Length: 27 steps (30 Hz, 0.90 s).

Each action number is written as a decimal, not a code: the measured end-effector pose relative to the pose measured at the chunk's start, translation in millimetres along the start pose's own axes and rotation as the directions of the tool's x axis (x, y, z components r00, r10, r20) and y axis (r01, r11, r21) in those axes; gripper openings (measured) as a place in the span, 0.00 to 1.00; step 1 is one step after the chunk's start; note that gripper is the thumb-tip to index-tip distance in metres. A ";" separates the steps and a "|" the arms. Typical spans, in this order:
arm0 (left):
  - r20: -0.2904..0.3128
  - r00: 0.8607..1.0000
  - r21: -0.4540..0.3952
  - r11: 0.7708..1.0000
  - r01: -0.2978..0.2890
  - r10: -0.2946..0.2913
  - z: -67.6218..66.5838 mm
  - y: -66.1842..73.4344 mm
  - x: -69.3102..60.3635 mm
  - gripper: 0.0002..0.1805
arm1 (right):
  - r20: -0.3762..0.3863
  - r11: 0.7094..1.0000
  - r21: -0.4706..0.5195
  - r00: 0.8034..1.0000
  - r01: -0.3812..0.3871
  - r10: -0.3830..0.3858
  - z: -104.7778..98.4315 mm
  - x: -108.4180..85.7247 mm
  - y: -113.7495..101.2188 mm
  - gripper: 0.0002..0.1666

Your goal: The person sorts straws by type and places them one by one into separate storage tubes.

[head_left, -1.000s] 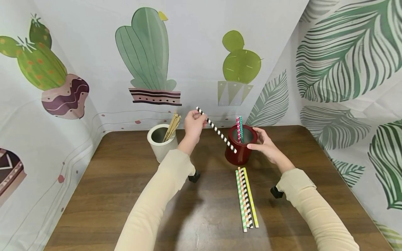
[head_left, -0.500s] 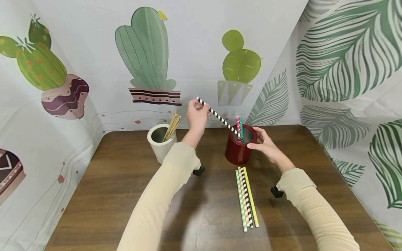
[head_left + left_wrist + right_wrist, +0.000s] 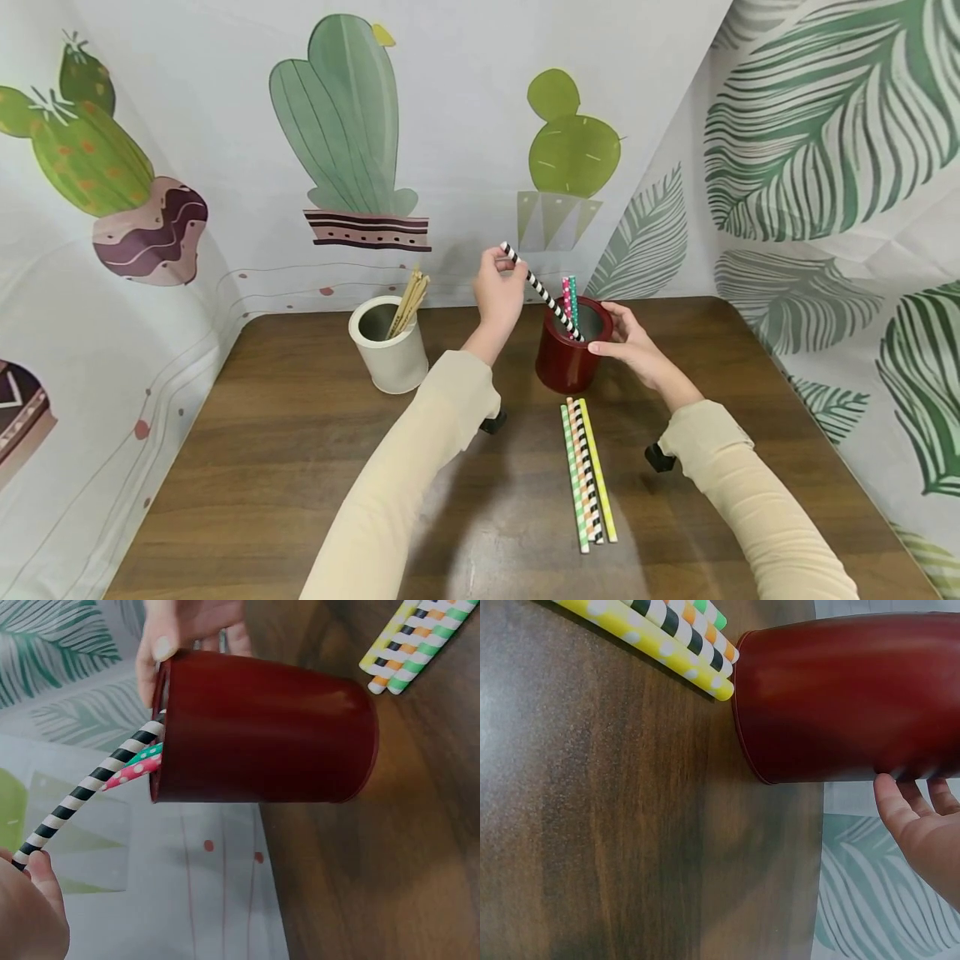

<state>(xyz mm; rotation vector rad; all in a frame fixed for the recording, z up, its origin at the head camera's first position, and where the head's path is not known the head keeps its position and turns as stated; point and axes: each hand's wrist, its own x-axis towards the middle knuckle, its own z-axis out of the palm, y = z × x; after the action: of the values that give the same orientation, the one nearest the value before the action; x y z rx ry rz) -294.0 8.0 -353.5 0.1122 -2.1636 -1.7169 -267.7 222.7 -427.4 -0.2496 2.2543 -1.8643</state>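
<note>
My left hand [image 3: 501, 292] pinches a black-and-white striped paper straw [image 3: 542, 290] near its upper end. The straw slants down to the right, its lower end inside the mouth of a dark red cup [image 3: 567, 367]. A pink dotted straw [image 3: 135, 771] and a teal dotted straw [image 3: 574, 300] stand in the same cup. At the cup's right side, my right hand [image 3: 637, 348] holds it by the rim, thumb in front and fingers behind. The right wrist view has the fingertips [image 3: 886, 787] against the cup wall. The cup's inside bottom is hidden.
On the wooden table [image 3: 300, 467], several straws lie side by side in front of the cup: green [image 3: 574, 483], orange, black-striped and yellow [image 3: 600, 475]. A white cup [image 3: 393, 362] with several tan straws [image 3: 410, 304] stands to the left. A printed cloth [image 3: 465, 125] hangs behind.
My left hand has moved right, toward the red cup. The striped straw's lower end has gone from in front of the cup up and into its mouth. My right hand stays on the cup.
</note>
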 end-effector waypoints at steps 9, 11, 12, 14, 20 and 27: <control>0.062 0.997 0.004 0.999 -0.043 0.043 7.9 -9.2 -10.1 0.13 | -0.004 1.000 0.010 1.000 0.008 -0.008 0.0 0.6 0.1 0.44; 0.083 0.996 0.018 0.999 -0.046 0.044 9.6 -10.5 -12.0 0.13 | -0.005 1.000 0.011 1.000 0.011 -0.011 -1.5 2.6 4.3 0.44; 0.097 0.994 0.012 0.999 -0.042 0.040 10.5 -11.0 -12.9 0.12 | -0.006 1.000 0.011 1.000 0.014 -0.014 -1.9 3.3 5.8 0.44; 0.118 0.993 0.010 1.000 -0.029 0.028 12.5 -12.4 -14.6 0.12 | -0.008 1.000 0.012 1.000 0.022 -0.022 -2.8 4.2 8.3 0.44; 0.171 0.985 -0.056 0.998 0.037 -0.027 17.7 -17.5 -19.1 0.11 | -0.010 0.999 0.006 0.999 0.037 -0.037 -3.7 4.2 10.9 0.44; 0.203 0.973 -0.046 0.991 0.124 -0.112 21.9 -24.2 -24.6 0.09 | -0.006 1.000 0.002 1.000 0.020 -0.020 -3.3 4.9 11.7 0.44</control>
<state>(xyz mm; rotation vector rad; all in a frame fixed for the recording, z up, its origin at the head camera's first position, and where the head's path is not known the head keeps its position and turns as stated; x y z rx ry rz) -282.6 29.3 -386.5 0.0557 -2.2869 -1.9310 -273.3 226.8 -438.6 -0.2672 2.2615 -1.8801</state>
